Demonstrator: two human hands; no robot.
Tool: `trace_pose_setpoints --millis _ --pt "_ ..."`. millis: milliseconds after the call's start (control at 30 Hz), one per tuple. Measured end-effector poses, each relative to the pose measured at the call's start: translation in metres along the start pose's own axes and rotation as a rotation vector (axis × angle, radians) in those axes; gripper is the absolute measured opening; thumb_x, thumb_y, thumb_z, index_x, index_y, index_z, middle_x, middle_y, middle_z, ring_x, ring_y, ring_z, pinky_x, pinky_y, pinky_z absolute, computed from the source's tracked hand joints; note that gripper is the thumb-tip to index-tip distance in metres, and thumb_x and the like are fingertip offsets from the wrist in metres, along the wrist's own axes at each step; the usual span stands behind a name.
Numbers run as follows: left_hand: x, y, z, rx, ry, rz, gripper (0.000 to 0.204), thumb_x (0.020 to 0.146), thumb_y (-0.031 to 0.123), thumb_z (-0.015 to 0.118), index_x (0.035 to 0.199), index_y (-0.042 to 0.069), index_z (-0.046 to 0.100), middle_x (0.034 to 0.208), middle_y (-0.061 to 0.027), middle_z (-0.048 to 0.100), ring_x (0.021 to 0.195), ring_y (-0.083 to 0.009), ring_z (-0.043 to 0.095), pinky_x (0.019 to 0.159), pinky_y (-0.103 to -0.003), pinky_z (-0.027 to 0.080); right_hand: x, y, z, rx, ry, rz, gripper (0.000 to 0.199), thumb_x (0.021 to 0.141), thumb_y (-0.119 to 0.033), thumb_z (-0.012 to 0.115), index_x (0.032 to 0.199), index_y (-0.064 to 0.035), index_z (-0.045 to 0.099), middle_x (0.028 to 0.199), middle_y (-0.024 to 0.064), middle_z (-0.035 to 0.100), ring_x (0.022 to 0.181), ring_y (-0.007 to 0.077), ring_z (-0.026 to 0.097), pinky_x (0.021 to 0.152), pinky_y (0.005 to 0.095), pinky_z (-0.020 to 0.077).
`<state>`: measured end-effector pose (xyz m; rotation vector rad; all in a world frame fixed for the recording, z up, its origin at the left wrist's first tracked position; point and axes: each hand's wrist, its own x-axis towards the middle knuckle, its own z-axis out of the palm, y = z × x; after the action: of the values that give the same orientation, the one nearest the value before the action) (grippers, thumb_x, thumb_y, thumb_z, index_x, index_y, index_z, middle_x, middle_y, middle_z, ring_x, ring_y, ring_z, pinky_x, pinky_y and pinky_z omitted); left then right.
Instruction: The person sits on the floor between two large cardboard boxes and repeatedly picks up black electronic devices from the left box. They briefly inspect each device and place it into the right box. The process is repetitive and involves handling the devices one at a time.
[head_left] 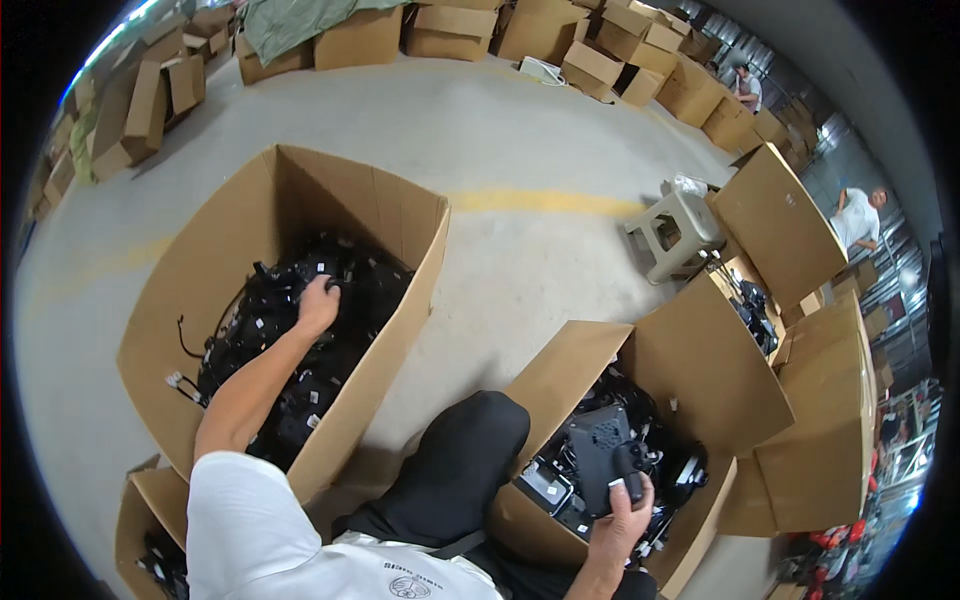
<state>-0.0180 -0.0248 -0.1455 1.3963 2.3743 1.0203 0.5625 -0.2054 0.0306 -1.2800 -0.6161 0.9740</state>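
Forearm [262, 380] stretched up and inward in the head view, and there's the left hand [318, 306] deep inside the tall cardboard box [345, 190] on the person's left! The back of that hand faces up, wrist nearly in line with the arm, fingers curled down into a heap of black parts [290, 402] dotted with small white tags. Has it got hold of one? Can't tell; the fingertips are lost among the dark pieces.

Across to the other side, and the right hand [628, 508] comes in from the lower edge, tilted upward, thumb and fingers closed around the lower end of a black cylindrical part [628, 468]. That part sits over the lower right corner of a dark grey panel [597, 445] with a round grille, the pair lying above the contents of the open carton [700, 350] on the right. Whether the two are joined, hard to say. Just left of the panel, a silver-faced unit [546, 484] lies in the same carton, with more black pieces around.

Between the two arms, a knee in black trousers [470, 440] juts up, and beyond the right carton stands a grey plastic stool [683, 228].
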Motion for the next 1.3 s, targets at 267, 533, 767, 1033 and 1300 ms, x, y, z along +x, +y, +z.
trace_pose_setpoints --millis 267,533,767,1033,1300 --pt "-0.096 0.243 -0.168 -0.489 0.021 0.282 0.031 0.104 0.015 0.056 0.128 -0.005 0.057 0.108 -0.0053 0.065 0.098 -0.0115 0.06 0.09 -0.029 0.049 -0.002 -0.053 0.068 0.203 -0.174 -0.145 0.049 0.094 -0.013 0.069 0.136 0.0028 0.05 0.114 0.0121 0.064 0.1 0.019 0.063 0.091 0.0333 0.0528" --pt "-0.21 0.322 -0.123 -1.204 -0.673 -0.065 0.042 0.109 0.031 0.05 0.138 -0.001 0.053 0.121 -0.0092 0.067 0.111 -0.0147 0.065 0.099 -0.032 0.052 -0.001 -0.029 0.11 0.259 -0.543 -0.128 0.062 0.101 -0.02 0.066 0.147 0.0097 0.036 0.145 0.0199 0.052 0.134 0.0258 0.049 0.115 0.0369 0.0367" --pt "-0.248 0.36 -0.071 -0.957 -0.962 -0.215 0.043 0.102 0.025 0.063 0.134 -0.003 0.051 0.114 -0.0108 0.065 0.106 -0.0146 0.063 0.099 -0.031 0.051 -0.008 -0.015 0.035 -0.108 -0.346 -0.332 0.076 0.098 -0.027 0.071 0.153 0.0075 0.033 0.141 0.019 0.054 0.129 0.0234 0.052 0.111 0.0341 0.0391" --pt "-0.301 0.359 -0.031 -0.719 -0.847 0.233 0.059 0.088 0.032 0.08 0.129 -0.001 0.054 0.109 -0.0089 0.065 0.098 -0.0151 0.063 0.088 -0.029 0.053 -0.029 0.009 -0.012 0.097 -0.149 0.042 0.051 0.09 -0.042 0.079 0.114 -0.0002 0.062 0.098 0.0042 0.066 0.086 0.0104 0.059 0.079 0.0272 0.0501" --pt "-0.336 0.428 -0.015 -0.976 -0.886 0.202 0.069 0.082 0.03 0.084 0.133 -0.005 0.052 0.115 -0.0097 0.066 0.11 -0.0196 0.063 0.097 -0.033 0.052 -0.029 0.017 -0.033 0.564 0.046 0.021 0.053 0.095 -0.037 0.075 0.126 0.0007 0.055 0.112 0.0073 0.067 0.099 0.0131 0.062 0.09 0.0295 0.051"
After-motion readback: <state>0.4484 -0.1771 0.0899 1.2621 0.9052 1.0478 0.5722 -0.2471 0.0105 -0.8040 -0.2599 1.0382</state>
